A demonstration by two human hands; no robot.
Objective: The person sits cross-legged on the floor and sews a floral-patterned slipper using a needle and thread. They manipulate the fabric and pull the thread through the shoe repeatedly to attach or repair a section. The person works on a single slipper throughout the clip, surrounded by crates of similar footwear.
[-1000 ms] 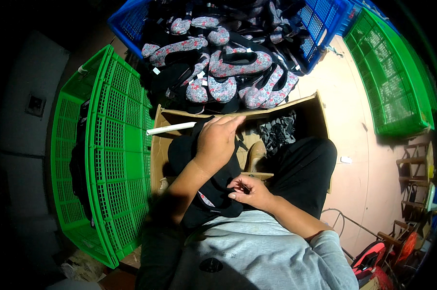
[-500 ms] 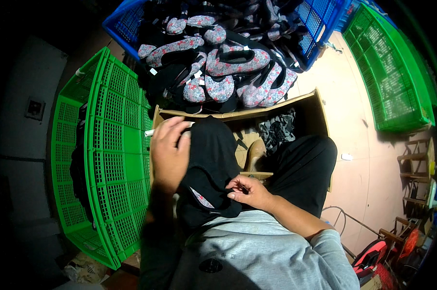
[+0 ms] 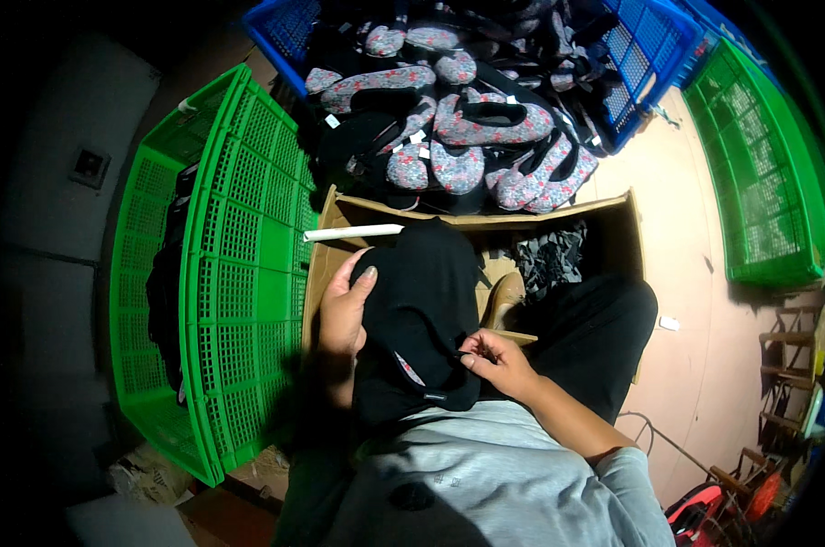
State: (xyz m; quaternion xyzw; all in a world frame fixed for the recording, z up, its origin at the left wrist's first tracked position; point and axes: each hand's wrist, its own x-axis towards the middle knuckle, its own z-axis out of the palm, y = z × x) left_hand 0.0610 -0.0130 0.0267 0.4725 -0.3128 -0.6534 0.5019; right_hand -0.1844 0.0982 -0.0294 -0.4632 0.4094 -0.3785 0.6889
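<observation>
Crates flank the cardboard box (image 3: 335,232), which serves as the reference point here. To the left of the box, a green slatted crate (image 3: 239,273) stands tilted on its side, touching the box's left wall, with dark material visible behind its slats. A white stick-like item (image 3: 353,232) lies across the box's upper left corner. Over the left half of the box, the left hand (image 3: 344,310) lies flat against the left edge of a black fabric piece (image 3: 421,310), fingers extended and nearly straight, thumb tucked behind the cloth, so the grasp is loose rather than clenched. The black fabric piece hangs directly over the box's middle, running from the box's far rim down to the person's grey shirt (image 3: 485,474), and sits between the two hands. At the fabric's lower right edge, the right hand (image 3: 499,360) pinches the cloth between thumb and curled fingertips, near a small label on the fabric. Inside the box, to the right of the fabric, a patterned grey cloth (image 3: 549,260) and a tan object (image 3: 503,296) are partly visible. Beyond the box's far wall, a blue crate (image 3: 636,64) holds a heap of floral grey and black pieces (image 3: 467,118). Well to the right of the box, a second green crate (image 3: 763,173) rests on the floor.
</observation>
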